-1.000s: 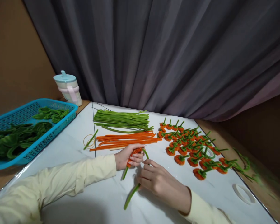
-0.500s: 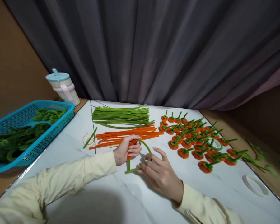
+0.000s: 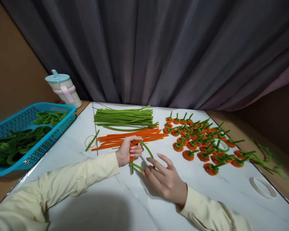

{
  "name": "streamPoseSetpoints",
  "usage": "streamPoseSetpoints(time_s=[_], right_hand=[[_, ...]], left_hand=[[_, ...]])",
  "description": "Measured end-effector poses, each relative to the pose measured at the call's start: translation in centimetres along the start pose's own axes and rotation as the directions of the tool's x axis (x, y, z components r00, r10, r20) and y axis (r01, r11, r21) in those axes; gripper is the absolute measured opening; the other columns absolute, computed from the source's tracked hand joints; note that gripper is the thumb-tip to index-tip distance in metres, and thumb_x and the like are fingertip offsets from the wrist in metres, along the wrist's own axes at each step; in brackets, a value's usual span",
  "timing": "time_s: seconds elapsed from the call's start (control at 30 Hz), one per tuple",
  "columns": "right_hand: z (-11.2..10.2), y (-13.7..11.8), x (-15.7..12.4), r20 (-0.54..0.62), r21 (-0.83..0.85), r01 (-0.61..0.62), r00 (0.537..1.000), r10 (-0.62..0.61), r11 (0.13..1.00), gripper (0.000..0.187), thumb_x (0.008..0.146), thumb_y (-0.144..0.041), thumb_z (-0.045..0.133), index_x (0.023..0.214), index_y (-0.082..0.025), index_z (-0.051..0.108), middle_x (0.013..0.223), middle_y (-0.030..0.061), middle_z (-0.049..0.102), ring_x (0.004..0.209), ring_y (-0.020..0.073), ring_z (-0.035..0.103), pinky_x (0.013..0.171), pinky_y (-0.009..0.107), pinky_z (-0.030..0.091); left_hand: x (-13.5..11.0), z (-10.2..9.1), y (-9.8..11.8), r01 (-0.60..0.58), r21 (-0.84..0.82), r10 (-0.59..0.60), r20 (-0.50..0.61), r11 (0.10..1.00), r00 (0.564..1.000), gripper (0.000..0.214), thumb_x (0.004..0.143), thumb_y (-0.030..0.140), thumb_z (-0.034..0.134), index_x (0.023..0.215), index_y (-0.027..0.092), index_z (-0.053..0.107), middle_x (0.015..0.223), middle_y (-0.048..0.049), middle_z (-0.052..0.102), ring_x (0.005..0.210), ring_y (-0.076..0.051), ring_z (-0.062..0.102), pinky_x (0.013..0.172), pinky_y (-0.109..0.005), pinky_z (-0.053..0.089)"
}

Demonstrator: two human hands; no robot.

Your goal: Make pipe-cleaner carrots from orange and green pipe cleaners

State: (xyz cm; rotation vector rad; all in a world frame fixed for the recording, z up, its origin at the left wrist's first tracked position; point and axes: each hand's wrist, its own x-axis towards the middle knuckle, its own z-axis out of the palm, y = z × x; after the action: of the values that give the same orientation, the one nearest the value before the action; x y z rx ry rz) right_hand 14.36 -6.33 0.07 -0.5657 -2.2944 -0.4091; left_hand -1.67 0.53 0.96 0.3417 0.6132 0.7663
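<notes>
My left hand [image 3: 124,153] is closed around a coiled orange pipe cleaner piece [image 3: 135,143], with part of it hidden by the fingers. A green pipe cleaner [image 3: 147,149] comes out at the top of this fist and curves down to my right hand [image 3: 168,182]. My right hand pinches it between thumb and fingers, with the index finger raised. Its other end runs from the right fingertips back to just below the left fist, where a short green end points downward. Both hands are just above the white tabletop [image 3: 106,189].
Behind the hands lie green pipe cleaners [image 3: 122,117] and orange pipe cleaners [image 3: 125,138]. Several orange pumpkin-like pieces with green stems [image 3: 189,155] cover the right side, near tape rolls [image 3: 254,186]. A blue basket [image 3: 71,117] and a lidded cup [image 3: 65,91] stand left.
The free end of the green pipe cleaner has swung up towards the underside of my left fist. My right hand keeps its pinch. The view has shifted slightly.
</notes>
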Motion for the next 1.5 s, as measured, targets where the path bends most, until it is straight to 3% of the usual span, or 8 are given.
streamPoseSetpoints(time_s=[0.27,0.6,1.0,1.17,1.27,1.37,1.43,1.5], right_hand=[[0.2,-0.1,0.2,0.031,-0.001,0.059,0.998,-0.059,0.998,0.026,0.086,-0.004,0.047,0.063,-0.011,0.056,0.054,0.0012,0.052,0.075,0.0182,0.058,0.092,0.04,0.039],[0.5,-0.1,0.0,0.094,0.032,0.09,0.991,-0.092,0.995,0.028,0.084,-0.004,0.044,0.059,-0.012,0.054,0.055,0.0018,0.047,0.072,0.0183,0.053,0.091,0.04,0.038],[0.5,0.1,0.2,0.179,0.009,0.104,0.978,-0.104,0.995,0.035,0.086,-0.003,0.035,0.06,-0.011,0.056,0.058,0.0049,0.05,0.071,0.0184,0.051,0.094,0.039,0.036],[0.5,1.2,-0.5,0.137,0.088,-0.018,0.991,0.005,0.996,0.025,0.081,-0.009,0.043,0.059,-0.014,0.051,0.055,0.0015,0.049,0.071,0.0167,0.052,0.092,0.041,0.037],[0.1,2.0,-0.8,0.09,0.103,-0.027,0.996,0.018,0.994,0.019,0.078,-0.01,0.043,0.061,-0.015,0.051,0.056,0.0016,0.051,0.079,0.0188,0.055,0.091,0.042,0.036],[-0.2,2.8,-1.1,0.043,0.066,-0.016,0.999,0.014,0.998,0.016,0.076,-0.009,0.044,0.064,-0.015,0.052,0.056,0.0015,0.051,0.086,0.0209,0.056,0.093,0.044,0.034],[-0.3,3.3,-1.3,0.018,0.03,-0.023,1.0,0.022,0.999,0.015,0.076,-0.008,0.045,0.065,-0.015,0.052,0.056,0.001,0.051,0.086,0.0212,0.057,0.094,0.044,0.033],[-0.3,3.6,-1.4,-0.002,-0.002,-0.036,0.999,0.036,0.999,0.014,0.076,-0.007,0.046,0.067,-0.015,0.053,0.056,0.0006,0.051,0.086,0.0212,0.057,0.093,0.044,0.033]], left_hand=[[0.0,-0.2,-0.3,-0.052,-0.036,0.052,-0.006,0.998,0.999,0.021,0.062,0.016,0.055,0.051,0.017,0.037,0.034,0.0103,0.018,0.028,-0.002,0.01,0.026,-0.012,0.01],[0.4,1.0,-1.4,-0.203,-0.061,0.193,-0.14,0.977,0.971,0.021,0.058,0.017,0.057,0.052,0.017,0.036,0.037,0.0105,0.021,0.027,-0.001,0.012,0.026,-0.012,0.011],[0.8,1.9,-2.5,-0.289,-0.055,0.275,-0.179,0.956,0.945,0.025,0.055,0.018,0.057,0.049,0.017,0.033,0.039,0.0102,0.019,0.03,-0.002,0.013,0.028,-0.014,0.01],[0.7,1.0,-1.8,-0.259,0.226,0.273,-0.035,0.939,0.961,0.03,0.07,0.032,0.054,0.046,0.015,0.046,0.039,0.0032,0.035,0.037,-0.008,0.037,0.041,-0.02,0.036],[0.2,0.4,-0.4,-0.328,0.523,0.287,0.16,0.787,0.944,0.039,0.077,0.04,0.05,0.052,0.011,0.058,0.055,-0.0064,0.054,0.055,-0.015,0.052,0.059,-0.024,0.043],[-0.4,-0.1,1.2,-0.467,0.749,0.275,0.379,0.469,0.884,0.03,0.079,0.033,0.052,0.064,0.011,0.066,0.073,-0.008,0.058,0.071,-0.017,0.054,0.07,-0.024,0.041],[-0.6,-0.4,1.8,-0.514,0.801,0.279,0.44,0.307,0.853,0.025,0.08,0.029,0.054,0.066,0.012,0.066,0.073,-0.0064,0.056,0.07,-0.016,0.051,0.067,-0.023,0.04],[-0.6,-0.6,2.0,-0.501,0.827,0.29,0.428,0.255,0.856,0.028,0.081,0.029,0.055,0.058,0.013,0.06,0.062,-0.003,0.051,0.058,-0.012,0.047,0.056,-0.021,0.038]])
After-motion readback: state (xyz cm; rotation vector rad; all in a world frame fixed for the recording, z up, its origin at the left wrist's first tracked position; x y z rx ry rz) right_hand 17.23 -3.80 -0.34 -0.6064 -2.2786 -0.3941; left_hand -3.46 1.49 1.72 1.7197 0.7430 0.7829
